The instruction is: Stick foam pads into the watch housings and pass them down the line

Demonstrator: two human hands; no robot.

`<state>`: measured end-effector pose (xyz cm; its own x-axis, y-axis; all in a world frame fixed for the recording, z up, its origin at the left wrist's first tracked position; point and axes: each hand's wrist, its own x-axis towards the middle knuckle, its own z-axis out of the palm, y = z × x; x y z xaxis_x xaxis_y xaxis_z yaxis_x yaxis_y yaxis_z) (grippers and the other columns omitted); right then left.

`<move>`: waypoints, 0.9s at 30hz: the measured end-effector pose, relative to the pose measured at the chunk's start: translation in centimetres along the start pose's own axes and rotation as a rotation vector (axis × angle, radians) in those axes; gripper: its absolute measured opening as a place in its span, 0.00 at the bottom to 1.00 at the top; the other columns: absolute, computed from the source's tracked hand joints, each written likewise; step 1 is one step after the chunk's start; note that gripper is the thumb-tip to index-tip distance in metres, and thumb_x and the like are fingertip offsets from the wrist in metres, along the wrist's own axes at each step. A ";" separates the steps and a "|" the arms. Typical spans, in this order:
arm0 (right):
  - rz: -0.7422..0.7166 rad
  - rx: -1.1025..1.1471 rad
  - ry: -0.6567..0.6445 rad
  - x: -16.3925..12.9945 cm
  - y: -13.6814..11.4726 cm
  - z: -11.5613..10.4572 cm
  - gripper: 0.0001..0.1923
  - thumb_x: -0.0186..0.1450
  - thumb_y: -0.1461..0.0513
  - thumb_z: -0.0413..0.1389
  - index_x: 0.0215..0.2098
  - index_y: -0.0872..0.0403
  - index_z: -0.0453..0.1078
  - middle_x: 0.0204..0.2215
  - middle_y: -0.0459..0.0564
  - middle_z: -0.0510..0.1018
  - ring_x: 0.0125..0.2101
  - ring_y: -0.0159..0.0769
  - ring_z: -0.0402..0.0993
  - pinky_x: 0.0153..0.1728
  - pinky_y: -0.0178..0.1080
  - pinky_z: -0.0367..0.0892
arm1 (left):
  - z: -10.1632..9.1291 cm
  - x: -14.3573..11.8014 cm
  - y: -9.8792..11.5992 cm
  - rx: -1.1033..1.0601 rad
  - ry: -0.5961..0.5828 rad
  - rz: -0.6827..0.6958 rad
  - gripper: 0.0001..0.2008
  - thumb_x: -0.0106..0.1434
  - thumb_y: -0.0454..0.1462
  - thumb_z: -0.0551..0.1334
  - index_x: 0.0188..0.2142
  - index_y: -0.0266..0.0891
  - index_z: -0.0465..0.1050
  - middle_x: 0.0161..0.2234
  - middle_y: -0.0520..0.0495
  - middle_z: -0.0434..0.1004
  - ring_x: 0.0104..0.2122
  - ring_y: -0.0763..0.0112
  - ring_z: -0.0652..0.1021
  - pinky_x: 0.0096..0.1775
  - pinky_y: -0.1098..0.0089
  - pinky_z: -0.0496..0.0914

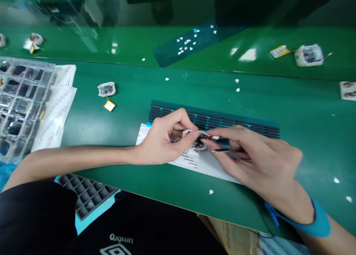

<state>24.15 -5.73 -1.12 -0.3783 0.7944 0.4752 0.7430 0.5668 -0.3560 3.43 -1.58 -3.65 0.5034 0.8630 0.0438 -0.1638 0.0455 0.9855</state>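
Note:
Between the fingertips of my left hand is a small white device housing with a circuit board showing inside. My right hand has its thumb and index finger pinched at the housing's right side, where small dark and reddish parts show. A thin metal tool lies in the curl of the right hand, its rear end hidden by the fingers. Under both hands is a printed white paper sheet. Just behind them lies a blue film strip with rows of dark strips.
On the left stands a clear compartment tray of parts. Open housings with yellow batteries lie at the left and far right. A film strip with white stickers lies behind. A grey grid tray sits below the green table's front edge.

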 end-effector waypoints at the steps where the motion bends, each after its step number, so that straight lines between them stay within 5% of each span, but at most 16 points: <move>1: -0.005 -0.022 0.008 0.0 -0.2 0.0 0.05 0.74 0.63 0.62 0.47 0.48 0.72 0.33 0.42 0.86 0.22 0.28 0.79 0.19 0.34 0.65 | 0.0 0.0 -0.1 0.002 0.016 0.017 0.15 0.68 0.43 0.71 0.36 0.40 0.66 0.27 0.52 0.76 0.24 0.80 0.76 0.24 0.78 0.67; 7: 0.052 -0.020 0.064 -0.1 -1.0 0.6 0.09 0.72 0.67 0.64 0.48 0.50 0.73 0.32 0.41 0.86 0.23 0.26 0.79 0.20 0.33 0.66 | 0.1 -0.1 -0.4 0.049 0.049 0.071 0.12 0.68 0.37 0.69 0.35 0.39 0.66 0.26 0.57 0.70 0.21 0.84 0.70 0.23 0.81 0.64; 14: -0.023 -0.025 -0.043 0.2 -0.8 0.2 0.10 0.73 0.69 0.61 0.48 0.47 0.73 0.33 0.41 0.86 0.26 0.28 0.82 0.18 0.33 0.65 | 0.1 -0.1 -0.1 0.088 0.033 0.073 0.07 0.69 0.33 0.65 0.36 0.39 0.67 0.25 0.57 0.69 0.21 0.83 0.68 0.22 0.80 0.61; 20: 0.061 0.046 -0.027 0.4 -0.1 -0.6 0.12 0.73 0.69 0.61 0.48 0.46 0.73 0.35 0.42 0.87 0.29 0.32 0.84 0.27 0.33 0.75 | 0.1 0.1 0.0 0.146 0.032 0.124 0.06 0.70 0.35 0.64 0.43 0.33 0.76 0.38 0.44 0.82 0.29 0.78 0.77 0.29 0.78 0.72; 27: -0.064 0.008 -0.007 -0.2 0.9 -0.6 0.24 0.66 0.77 0.60 0.52 0.45 0.74 0.39 0.44 0.88 0.33 0.37 0.86 0.29 0.36 0.77 | -0.3 0.3 0.2 0.349 -0.060 0.216 0.10 0.69 0.30 0.60 0.43 0.33 0.81 0.38 0.46 0.87 0.25 0.80 0.76 0.25 0.78 0.68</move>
<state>25.20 -5.55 -1.03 -0.4287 0.7578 0.4918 0.7125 0.6183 -0.3316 3.30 -1.18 -3.47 0.5394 0.8027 0.2546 0.0214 -0.3154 0.9487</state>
